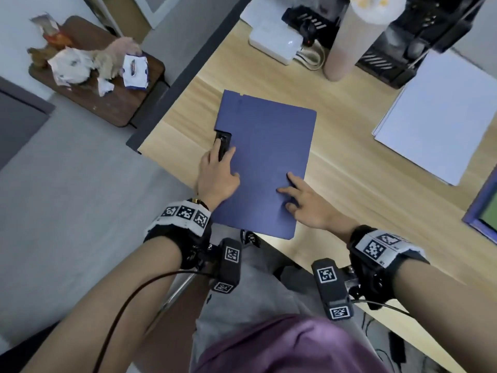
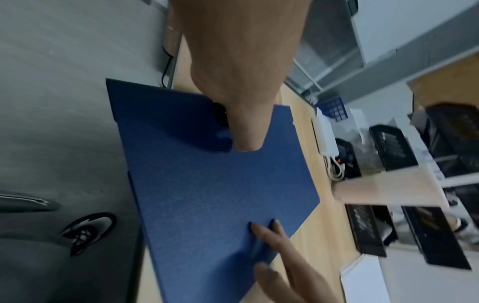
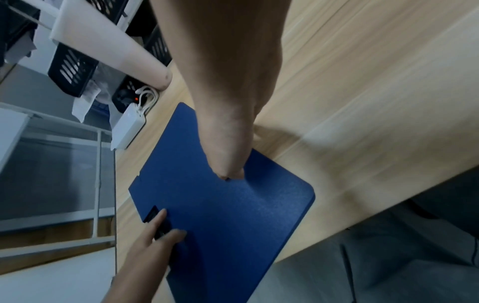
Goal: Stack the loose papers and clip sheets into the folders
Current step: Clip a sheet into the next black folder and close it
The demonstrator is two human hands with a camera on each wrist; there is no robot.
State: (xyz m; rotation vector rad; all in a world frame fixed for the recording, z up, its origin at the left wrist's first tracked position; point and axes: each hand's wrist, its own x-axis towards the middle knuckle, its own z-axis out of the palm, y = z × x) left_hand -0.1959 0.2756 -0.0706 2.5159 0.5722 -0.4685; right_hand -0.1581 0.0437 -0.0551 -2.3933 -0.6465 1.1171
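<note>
A shut blue folder (image 1: 266, 157) lies on the wooden desk (image 1: 349, 184), its near left corner hanging over the desk edge. A black clip (image 1: 223, 142) sits in a notch on its left side. My left hand (image 1: 217, 173) rests there, with straight fingers lying on either side of the clip (image 2: 220, 116). My right hand (image 1: 304, 200) presses spread fingertips on the cover (image 3: 233, 215) near its right edge. A stack of loose white papers (image 1: 435, 117) lies at the far right, apart from both hands.
A second blue folder (image 1: 481, 211) shows at the right edge. A tall pale cylinder (image 1: 357, 39), a white power adapter (image 1: 274, 43) and black mesh trays (image 1: 403, 49) stand along the back. A small side table (image 1: 113, 103) with crumpled wrappers stands left of the desk.
</note>
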